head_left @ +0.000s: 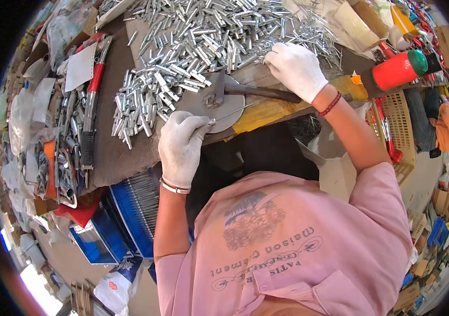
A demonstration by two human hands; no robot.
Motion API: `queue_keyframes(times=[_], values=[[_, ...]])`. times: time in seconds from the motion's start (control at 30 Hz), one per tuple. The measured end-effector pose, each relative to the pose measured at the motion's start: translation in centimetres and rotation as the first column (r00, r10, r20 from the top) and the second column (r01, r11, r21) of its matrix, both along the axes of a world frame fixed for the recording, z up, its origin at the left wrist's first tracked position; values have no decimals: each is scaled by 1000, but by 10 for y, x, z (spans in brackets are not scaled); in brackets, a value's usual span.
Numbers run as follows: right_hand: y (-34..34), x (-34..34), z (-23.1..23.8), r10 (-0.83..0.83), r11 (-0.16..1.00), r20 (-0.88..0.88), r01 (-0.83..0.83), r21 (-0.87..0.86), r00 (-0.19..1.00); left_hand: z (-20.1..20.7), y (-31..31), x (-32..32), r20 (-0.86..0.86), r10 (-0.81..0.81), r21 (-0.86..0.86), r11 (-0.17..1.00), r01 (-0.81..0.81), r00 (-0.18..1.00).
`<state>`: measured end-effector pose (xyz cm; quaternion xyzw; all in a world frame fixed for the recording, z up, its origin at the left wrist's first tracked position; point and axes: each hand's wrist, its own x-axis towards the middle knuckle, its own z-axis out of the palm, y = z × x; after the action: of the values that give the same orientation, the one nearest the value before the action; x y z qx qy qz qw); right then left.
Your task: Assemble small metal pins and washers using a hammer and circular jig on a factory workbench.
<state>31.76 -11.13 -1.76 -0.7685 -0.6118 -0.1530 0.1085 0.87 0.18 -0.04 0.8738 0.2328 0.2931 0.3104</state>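
A thin pin [232, 112] is held at a bench [107, 155] in the white-gloved left hand [183, 145], pinched between thumb and forefinger, the tips pressed together and the other fingers curled toward the palm. The pin is angled up and to the right over a grey plate [226, 125] near the bench's front edge; whether the plate is touched by it cannot be told. A small bright bit is seen at the pinching fingertips, too small to be made out.

The right hand [295, 69], also gloved in white, is lowered to the near edge of a heap of loose pins [315, 41]. Its fingers are bent down and drawn together, their tips turned from view; whether anything is gripped there cannot be told.

Between the hands, a hammer [262, 93] is laid with its head at the plate and its handle pointed toward the right wrist. Yellow tape [266, 115] is stuck along the bench edge beside the plate. Beyond the left hand, a wide pile of short silver tubes [195, 45] is spread over the bench, run together with the pins at the right.

At the right, a red bottle [393, 72] topped in green is seen lying on its side, above a beige basket [402, 134]. A red-handled tool [96, 84] is placed at the left, and long rods are stacked in a blue bin [123, 221] below the bench.
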Motion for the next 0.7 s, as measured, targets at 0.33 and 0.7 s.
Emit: queue_keyframes(times=[0.33,0.7], values=[[-1,-42,29,109,986,-471,-35,162,875,-19,2,-1,91,51,-56,997,-46,994],[7,-132,20,261,965,-722,-163,204,641,-7,-1,-5,54,52,77,995,-56,997]])
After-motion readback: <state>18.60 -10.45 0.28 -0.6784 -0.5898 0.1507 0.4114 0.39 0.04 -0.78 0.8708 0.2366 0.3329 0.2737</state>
